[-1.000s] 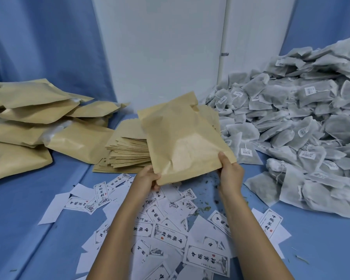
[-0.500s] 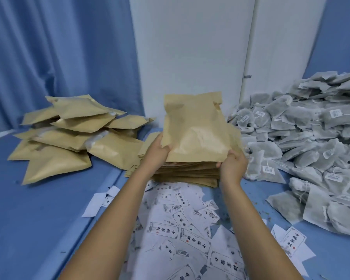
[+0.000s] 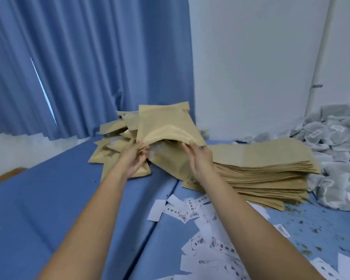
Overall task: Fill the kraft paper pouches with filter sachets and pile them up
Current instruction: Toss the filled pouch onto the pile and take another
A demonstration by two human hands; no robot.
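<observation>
1. Kraft paper pouch [image 3: 166, 126], bulging and creased, is held up in the air just left of the flat pouch stack [image 3: 267, 168]. Its lower edge faces the person and its far end tilts up and away.
2. The left hand [image 3: 132, 158] grips the pouch's lower left corner, fingers curled round the paper.
3. The right hand [image 3: 200, 156] pinches the pouch's lower right edge, thumb and fingers closed on the paper. It hangs over the left end of the stack.
4. The filled pouch pile [image 3: 111, 142] lies left of the stack, behind and below the held pouch. Whether the held pouch touches this pile cannot be told.
5. The filter sachet heap [image 3: 331, 136] lies right of the stack and presses against its right end.
6. Printed paper slips [image 3: 190, 209] lie scattered on the near side of the stack, and green crumbs [image 3: 311, 229] are strewn to its near right.
7. The stack rests on a blue surface [image 3: 49, 199]. A blue curtain [image 3: 79, 67] hangs beyond the stack to the left, and a white wall [image 3: 251, 67] stands directly behind it.
</observation>
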